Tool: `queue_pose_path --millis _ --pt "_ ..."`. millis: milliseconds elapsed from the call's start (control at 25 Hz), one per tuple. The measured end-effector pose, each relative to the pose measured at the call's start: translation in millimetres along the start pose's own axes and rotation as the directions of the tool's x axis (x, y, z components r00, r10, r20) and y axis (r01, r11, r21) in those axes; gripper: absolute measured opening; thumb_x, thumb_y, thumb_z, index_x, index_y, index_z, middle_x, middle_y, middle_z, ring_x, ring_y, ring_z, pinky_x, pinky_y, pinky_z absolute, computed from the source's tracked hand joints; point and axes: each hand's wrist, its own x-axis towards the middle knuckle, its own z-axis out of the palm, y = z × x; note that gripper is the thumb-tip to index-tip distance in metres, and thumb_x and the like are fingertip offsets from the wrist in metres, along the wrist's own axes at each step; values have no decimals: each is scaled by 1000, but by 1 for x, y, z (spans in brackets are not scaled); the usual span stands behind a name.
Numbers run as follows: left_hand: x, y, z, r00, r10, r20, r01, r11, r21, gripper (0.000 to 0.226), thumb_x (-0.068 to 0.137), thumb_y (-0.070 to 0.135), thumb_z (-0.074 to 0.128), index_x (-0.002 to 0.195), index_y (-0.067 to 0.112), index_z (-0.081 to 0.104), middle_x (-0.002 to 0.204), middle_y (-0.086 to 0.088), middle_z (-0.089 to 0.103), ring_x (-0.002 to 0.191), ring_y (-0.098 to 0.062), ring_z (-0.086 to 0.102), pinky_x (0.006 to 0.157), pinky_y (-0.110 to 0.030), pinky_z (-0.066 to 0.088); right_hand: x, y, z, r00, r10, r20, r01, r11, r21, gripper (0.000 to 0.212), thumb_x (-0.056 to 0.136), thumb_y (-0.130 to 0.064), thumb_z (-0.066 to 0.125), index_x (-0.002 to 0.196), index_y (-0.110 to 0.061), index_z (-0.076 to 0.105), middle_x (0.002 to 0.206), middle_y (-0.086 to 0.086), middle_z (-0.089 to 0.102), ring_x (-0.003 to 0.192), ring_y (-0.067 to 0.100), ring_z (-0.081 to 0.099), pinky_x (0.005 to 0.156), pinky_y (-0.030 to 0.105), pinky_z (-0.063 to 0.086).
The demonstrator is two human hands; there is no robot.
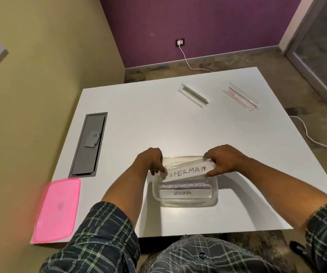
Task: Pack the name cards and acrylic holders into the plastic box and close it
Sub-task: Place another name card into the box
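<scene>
Fingers of the left hand (153, 162) and right hand (222, 161) pinch opposite ends of the SUPERMAN holder (186, 171), its long axis slanting across the plastic box (214, 194) directly beneath.

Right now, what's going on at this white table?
A person is packing name cards. Both hands, left hand and right hand, hold the clear acrylic holder with the SUPERMAN card by its ends over the clear plastic box, which already holds the ZEBRA card. Two more acrylic holders wait at the far side, and the pink lid lies off to the left.
</scene>
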Motion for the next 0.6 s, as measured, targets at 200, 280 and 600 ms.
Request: queue_pose_path --millis 200,280,600 --pt "-5 5 22 976 84 -201 -16 947 320 29 75 32 82 99 16 74 98 -4 73 89 -26 72 77 -33 57 7 -10 17 997 48 52 -36 976 -214 56 73 -72 65 108 -27 63 101 -8 69 92 19 67 66 30 45" --pt "-4 5 28 968 121 -219 -22 914 405 30 80 27 78 107 16 72 109 -7 70 97 -28 69 81 -35 57 10 -16 23 998 51 48 -32 941 -336 58 77 -69 65 112 -23 62 105 -2 69 94 23 68 64 30 39" --pt "-8 4 41 951 207 -230 -32 805 592 23 86 11 66 109 13 69 109 -10 69 96 -32 70 76 -34 52 16 -46 29 987 114 109 -44 863 -504 22 84 -33 67 104 -24 68 101 -1 74 91 24 71 65 28 38"
